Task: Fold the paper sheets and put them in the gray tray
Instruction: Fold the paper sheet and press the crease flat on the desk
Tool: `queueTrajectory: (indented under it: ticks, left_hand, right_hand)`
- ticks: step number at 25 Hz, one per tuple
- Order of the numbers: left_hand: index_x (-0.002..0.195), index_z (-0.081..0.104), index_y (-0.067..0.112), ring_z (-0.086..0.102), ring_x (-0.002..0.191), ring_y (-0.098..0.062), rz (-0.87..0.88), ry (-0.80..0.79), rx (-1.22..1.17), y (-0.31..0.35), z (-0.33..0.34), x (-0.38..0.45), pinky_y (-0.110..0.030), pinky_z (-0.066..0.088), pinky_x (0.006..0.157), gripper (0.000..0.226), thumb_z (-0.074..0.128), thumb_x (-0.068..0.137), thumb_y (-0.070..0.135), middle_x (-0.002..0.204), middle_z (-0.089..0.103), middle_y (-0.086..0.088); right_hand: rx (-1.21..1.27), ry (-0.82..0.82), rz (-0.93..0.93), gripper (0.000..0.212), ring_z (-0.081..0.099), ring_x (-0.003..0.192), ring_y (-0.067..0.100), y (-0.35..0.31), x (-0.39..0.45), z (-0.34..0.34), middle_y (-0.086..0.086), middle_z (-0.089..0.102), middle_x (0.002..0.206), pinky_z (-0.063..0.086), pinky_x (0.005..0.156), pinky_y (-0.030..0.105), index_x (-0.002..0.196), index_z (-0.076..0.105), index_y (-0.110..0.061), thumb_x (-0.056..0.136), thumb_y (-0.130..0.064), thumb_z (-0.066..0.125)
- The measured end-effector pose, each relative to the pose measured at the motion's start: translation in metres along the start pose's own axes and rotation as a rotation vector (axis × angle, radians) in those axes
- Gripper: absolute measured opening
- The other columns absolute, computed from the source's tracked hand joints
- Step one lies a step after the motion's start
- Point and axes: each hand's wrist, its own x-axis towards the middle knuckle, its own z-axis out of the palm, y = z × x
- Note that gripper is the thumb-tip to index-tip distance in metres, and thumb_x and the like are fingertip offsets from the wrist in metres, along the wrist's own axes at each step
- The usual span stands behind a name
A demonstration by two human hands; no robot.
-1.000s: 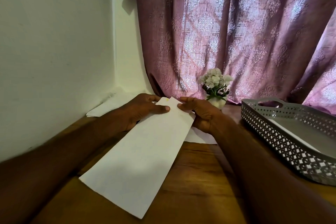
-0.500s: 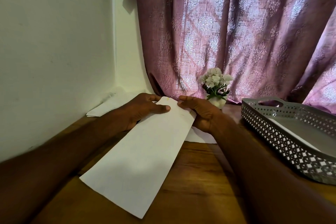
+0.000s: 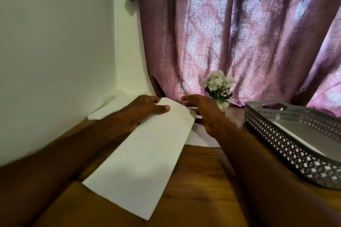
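**Both hands are holding the far end of the folded sheet**

The sheet (image 3: 145,155) is lying as a long folded strip on the table (image 3: 203,186). Its long axis is running from the near left, close to the body, up to the far right, where both hands are meeting. So almost the whole strip is lying on the near side of the hands, between the two forearms, and only its far short edge is under the fingers.

The left hand (image 3: 142,110) is gripping the far left corner: the thumb is lying flat on top of the paper and the other fingers are curling round the edge. The right hand (image 3: 201,110) is at the far right corner. Its fingers are curled and seem to be pinching the paper's edge there, but the contact itself is partly hidden by the hand. Both hands are about equally near to this edge, one at each corner.

I judge that the next fold is turning on this: the far end needs to be brought toward the body along the long axis, to the near edge.

The tray (image 3: 295,149) is standing to the right of the right hand, well apart from it, and something white and flat is already lying inside. More paper (image 3: 103,112) is lying beyond the left hand, and one sheet under the right hand.
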Motion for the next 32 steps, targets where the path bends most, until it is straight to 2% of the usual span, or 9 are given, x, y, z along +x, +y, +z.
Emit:
queueTrajectory:
  ticks: [4,8,10,12,16,19,24,28,32]
  left_hand:
    - [0.122,0.073,0.008,0.076,0.096,-0.026,0.014,0.005,-0.033,-0.0011,-0.0018,0.0003,-0.032,0.061,0.082,0.033,0.078,0.09,0.014,0.11,0.079,-0.011]
    - [0.116,0.075,0.012,0.078,0.081,-0.017,0.019,-0.002,-0.027,-0.0003,-0.0022,0.0003,-0.025,0.061,0.068,0.027,0.078,0.089,0.013,0.099,0.081,-0.006]
    - [0.114,0.075,0.013,0.077,0.079,-0.016,0.014,-0.01,-0.02,0.0001,-0.0018,-0.0002,-0.025,0.061,0.066,0.025,0.079,0.089,0.014,0.096,0.081,-0.004]
    - [0.113,0.075,0.014,0.077,0.081,-0.017,0.012,-0.015,-0.007,0.0007,-0.0013,-0.0004,-0.026,0.061,0.069,0.024,0.079,0.089,0.015,0.098,0.081,-0.005]
    - [0.116,0.074,0.012,0.076,0.088,-0.022,0.012,-0.004,0.018,0.0017,0.0003,-0.001,-0.032,0.061,0.081,0.029,0.08,0.088,0.016,0.105,0.08,-0.009]
    - [0.121,0.072,0.009,0.074,0.099,-0.03,0.003,0.015,0.044,0.0014,0.0006,-0.0004,-0.041,0.059,0.095,0.034,0.08,0.089,0.017,0.112,0.078,-0.013]
    - [0.127,0.07,0.006,0.072,0.107,-0.033,0.003,0.04,0.049,0.0003,0.0004,0.0008,-0.044,0.056,0.102,0.039,0.078,0.091,0.019,0.117,0.076,-0.015]
    - [0.127,0.07,0.008,0.073,0.108,-0.032,0.003,0.044,0.07,0.0012,-0.0007,0.0005,-0.043,0.056,0.101,0.036,0.075,0.094,0.02,0.117,0.076,-0.013]
    - [0.122,0.072,0.008,0.074,0.098,-0.028,0.009,0.042,0.066,0.0023,-0.0007,-0.0015,-0.036,0.059,0.093,0.03,0.073,0.094,0.018,0.113,0.077,-0.014]
  right_hand:
    - [-0.073,0.033,0.01,0.028,0.064,0.076,0.012,0.0019,-0.0007,0.0031,-0.01,0.077,0.079,0.052,0.069,0.029,0.098,0.082,-0.011,0.095,-0.033,0.065]
    - [-0.068,0.03,-0.017,0.019,0.067,0.056,0.005,0.0037,-0.0008,0.0037,-0.002,0.075,0.078,0.053,0.048,0.021,0.102,0.08,-0.008,0.089,-0.02,0.072]
    - [-0.036,0.017,-0.025,0.018,0.067,0.052,0.004,0.0045,-0.0012,0.0032,0.0,0.075,0.076,0.052,0.045,0.019,0.103,0.079,-0.008,0.086,-0.01,0.076]
    - [-0.012,-0.005,-0.004,0.02,0.069,0.062,0.01,0.0048,-0.0008,0.0028,0.002,0.077,0.081,0.054,0.051,0.023,0.101,0.079,-0.01,0.083,-0.003,0.077]
    - [-0.004,-0.064,0.066,0.026,0.068,0.081,0.02,0.0038,-0.0015,0.002,0.006,0.078,0.095,0.058,0.076,0.037,0.106,0.077,-0.017,0.083,-0.005,0.078]
    - [-0.034,-0.058,0.04,0.021,0.067,0.081,0.019,0.0038,-0.0017,0.0028,0.002,0.077,0.091,0.056,0.076,0.036,0.103,0.078,-0.021,0.086,-0.009,0.075]
    - [-0.142,0.028,-0.073,0.021,0.066,0.078,0.015,0.0042,-0.001,0.0075,0.009,0.078,0.099,0.051,0.06,0.025,0.098,0.082,-0.015,0.09,-0.03,0.07]
    - [-0.121,0.071,-0.153,0.022,0.067,0.082,0.015,0.0029,0.0008,0.0057,-0.004,0.078,0.082,0.05,0.064,0.024,0.086,0.082,-0.018,0.096,-0.03,0.066]
    - [-0.276,0.061,-0.235,0.029,0.068,0.086,0.023,0.0072,0.0008,0.0075,0.007,0.079,0.09,0.052,0.078,0.034,0.083,0.084,-0.02,0.095,-0.038,0.065]
